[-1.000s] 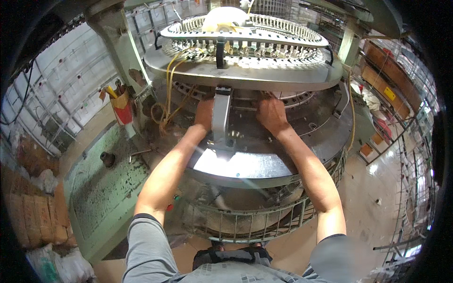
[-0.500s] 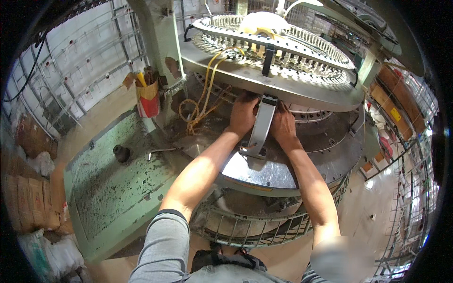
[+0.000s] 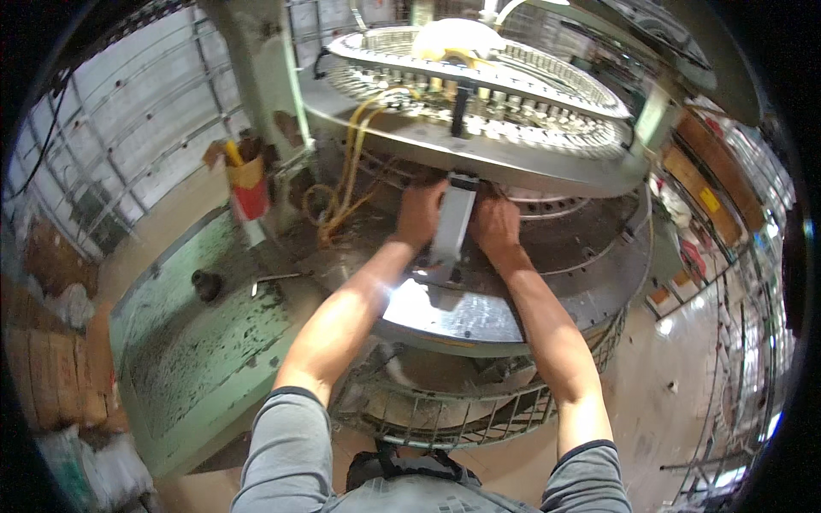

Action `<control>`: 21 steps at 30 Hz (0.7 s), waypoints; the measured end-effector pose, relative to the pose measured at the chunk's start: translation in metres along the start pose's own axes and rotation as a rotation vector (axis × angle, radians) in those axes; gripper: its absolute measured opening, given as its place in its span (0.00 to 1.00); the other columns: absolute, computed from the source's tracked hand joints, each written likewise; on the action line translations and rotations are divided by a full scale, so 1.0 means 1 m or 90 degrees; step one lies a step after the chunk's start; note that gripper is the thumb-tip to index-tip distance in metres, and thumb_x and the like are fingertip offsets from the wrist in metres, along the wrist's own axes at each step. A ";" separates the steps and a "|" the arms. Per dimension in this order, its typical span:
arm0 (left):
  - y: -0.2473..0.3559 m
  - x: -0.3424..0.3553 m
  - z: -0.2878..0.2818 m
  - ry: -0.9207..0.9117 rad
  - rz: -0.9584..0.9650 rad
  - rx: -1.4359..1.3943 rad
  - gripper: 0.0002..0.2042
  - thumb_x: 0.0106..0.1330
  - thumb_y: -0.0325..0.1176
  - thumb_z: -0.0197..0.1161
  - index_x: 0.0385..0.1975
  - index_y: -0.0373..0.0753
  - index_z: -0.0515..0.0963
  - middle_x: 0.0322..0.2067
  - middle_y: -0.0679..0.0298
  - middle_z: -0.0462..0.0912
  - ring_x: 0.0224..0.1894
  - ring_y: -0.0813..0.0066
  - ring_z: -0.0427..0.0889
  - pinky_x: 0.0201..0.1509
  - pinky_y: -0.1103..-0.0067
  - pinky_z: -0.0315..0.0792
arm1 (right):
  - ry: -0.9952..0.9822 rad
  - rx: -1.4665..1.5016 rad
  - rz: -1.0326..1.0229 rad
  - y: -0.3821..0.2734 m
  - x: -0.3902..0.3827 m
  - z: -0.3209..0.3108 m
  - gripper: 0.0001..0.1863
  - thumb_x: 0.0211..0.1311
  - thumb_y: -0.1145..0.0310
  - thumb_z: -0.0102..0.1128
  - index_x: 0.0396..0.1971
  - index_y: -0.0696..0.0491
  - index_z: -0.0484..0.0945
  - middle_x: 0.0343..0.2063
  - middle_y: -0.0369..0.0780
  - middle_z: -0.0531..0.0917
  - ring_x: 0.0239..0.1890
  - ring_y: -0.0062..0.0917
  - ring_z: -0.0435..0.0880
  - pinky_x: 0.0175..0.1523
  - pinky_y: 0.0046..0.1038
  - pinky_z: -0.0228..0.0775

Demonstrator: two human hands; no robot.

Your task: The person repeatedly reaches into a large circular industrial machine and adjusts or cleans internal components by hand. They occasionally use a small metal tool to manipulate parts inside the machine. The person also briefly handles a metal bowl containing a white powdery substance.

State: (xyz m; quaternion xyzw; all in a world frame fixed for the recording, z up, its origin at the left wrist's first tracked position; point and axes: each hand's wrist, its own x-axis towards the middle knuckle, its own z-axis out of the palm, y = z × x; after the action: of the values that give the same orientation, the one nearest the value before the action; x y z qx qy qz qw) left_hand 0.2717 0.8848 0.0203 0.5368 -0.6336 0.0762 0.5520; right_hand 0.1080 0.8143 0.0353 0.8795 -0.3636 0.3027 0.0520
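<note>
Both of my hands are reaching under the metal ring plate (image 3: 385, 128) of a circular knitting machine. My left hand (image 3: 421, 212) is at the left of a grey rectangular metal bracket (image 3: 454, 221), its fingers curled close to the top of it. On the bracket's other side, my right hand (image 3: 495, 224) is bent in the same way. The fingertips are hidden by the plate's shadow and the bracket, and whatever they grip does not show. Below them lies the dark round machine bed (image 3: 573, 286), with a shiny plate (image 3: 445, 315) at its front.
Yellow tubes (image 3: 349, 171) hang at the left of my hands. A green platform (image 3: 184, 342) carries a bent metal key (image 3: 274, 278) and a dark knob (image 3: 206, 285). A red and yellow box (image 3: 248, 190) stands behind. Below the bed curves a wire guard (image 3: 462, 419).
The whole view has shifted, so the machine sits slightly further left and is blurrier. Both hands remain beside the bracket, under the ring plate.
</note>
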 end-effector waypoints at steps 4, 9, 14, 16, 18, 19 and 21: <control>-0.013 -0.004 0.002 0.001 -0.043 -0.006 0.12 0.70 0.31 0.52 0.43 0.32 0.80 0.41 0.42 0.81 0.44 0.38 0.79 0.47 0.56 0.71 | -0.008 -0.107 -0.081 0.002 0.003 0.010 0.17 0.52 0.68 0.65 0.43 0.58 0.82 0.48 0.49 0.82 0.53 0.40 0.82 0.52 0.38 0.80; -0.014 -0.004 0.000 -0.054 -0.044 -0.064 0.13 0.66 0.32 0.57 0.46 0.32 0.79 0.45 0.43 0.82 0.47 0.41 0.80 0.49 0.61 0.74 | 0.102 -0.033 -0.078 0.005 0.001 0.013 0.21 0.51 0.69 0.68 0.47 0.58 0.80 0.48 0.49 0.82 0.56 0.41 0.79 0.55 0.39 0.78; -0.042 -0.012 0.011 -0.024 -0.190 -0.307 0.12 0.68 0.34 0.57 0.44 0.34 0.80 0.34 0.58 0.84 0.33 0.64 0.81 0.38 0.69 0.75 | 0.022 -0.044 -0.062 0.000 0.001 0.005 0.23 0.46 0.70 0.69 0.46 0.58 0.82 0.51 0.48 0.81 0.57 0.41 0.78 0.59 0.38 0.75; -0.067 -0.009 0.011 -0.084 -0.125 -0.140 0.15 0.73 0.40 0.55 0.49 0.36 0.80 0.35 0.66 0.84 0.31 0.74 0.81 0.32 0.77 0.74 | 0.017 -0.038 -0.050 0.000 -0.001 0.000 0.22 0.46 0.70 0.69 0.45 0.58 0.82 0.51 0.49 0.81 0.57 0.42 0.78 0.59 0.38 0.75; -0.087 -0.014 0.016 -0.112 -0.253 -0.312 0.22 0.76 0.48 0.51 0.56 0.38 0.78 0.40 0.67 0.84 0.34 0.76 0.82 0.30 0.80 0.75 | 0.043 -0.032 -0.052 -0.003 -0.002 -0.003 0.22 0.47 0.69 0.70 0.45 0.58 0.82 0.50 0.49 0.80 0.56 0.43 0.78 0.58 0.38 0.75; -0.095 -0.016 0.019 -0.102 -0.271 -0.493 0.26 0.76 0.54 0.48 0.61 0.39 0.75 0.45 0.65 0.84 0.38 0.73 0.83 0.32 0.80 0.77 | 0.074 -0.021 -0.060 -0.003 -0.005 -0.005 0.21 0.48 0.68 0.70 0.44 0.59 0.82 0.50 0.50 0.79 0.56 0.44 0.78 0.58 0.38 0.76; -0.106 -0.022 0.023 -0.068 -0.295 -0.638 0.33 0.75 0.61 0.44 0.65 0.39 0.71 0.52 0.61 0.82 0.45 0.68 0.83 0.36 0.79 0.79 | 0.085 -0.056 -0.008 -0.002 -0.008 -0.008 0.16 0.56 0.65 0.67 0.42 0.57 0.85 0.52 0.51 0.79 0.58 0.43 0.77 0.58 0.37 0.74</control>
State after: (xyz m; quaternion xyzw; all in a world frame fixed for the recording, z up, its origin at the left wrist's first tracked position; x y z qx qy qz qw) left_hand 0.3338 0.8382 -0.0582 0.3367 -0.4845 -0.3855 0.7094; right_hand 0.1009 0.8231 0.0380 0.8564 -0.3670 0.3442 0.1161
